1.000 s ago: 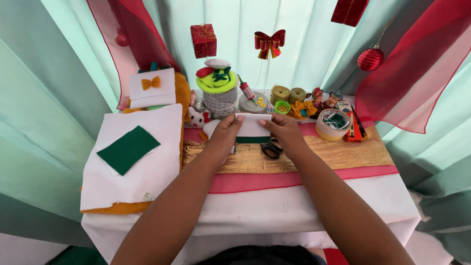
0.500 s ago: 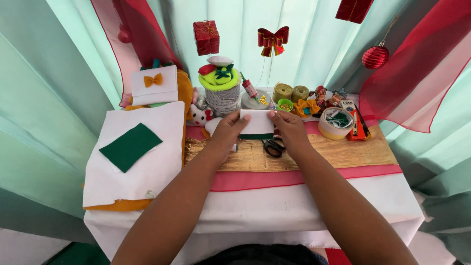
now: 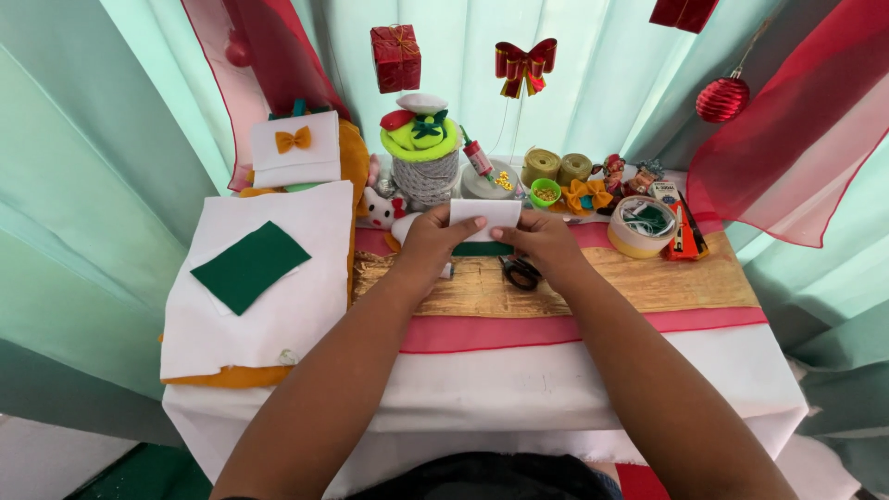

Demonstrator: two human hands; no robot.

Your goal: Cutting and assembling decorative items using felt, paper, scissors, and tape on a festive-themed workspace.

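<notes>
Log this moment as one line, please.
left hand and right hand: both holding white felt piece | green felt beneath | scissors on gold runner

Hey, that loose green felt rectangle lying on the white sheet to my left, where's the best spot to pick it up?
Pinch the green felt rectangle at its near corner, the one pointing toward you, coming in with the left hand. It lies flat and turned diamond-wise on the white sheet, so that corner probably peels up most easily.
</notes>
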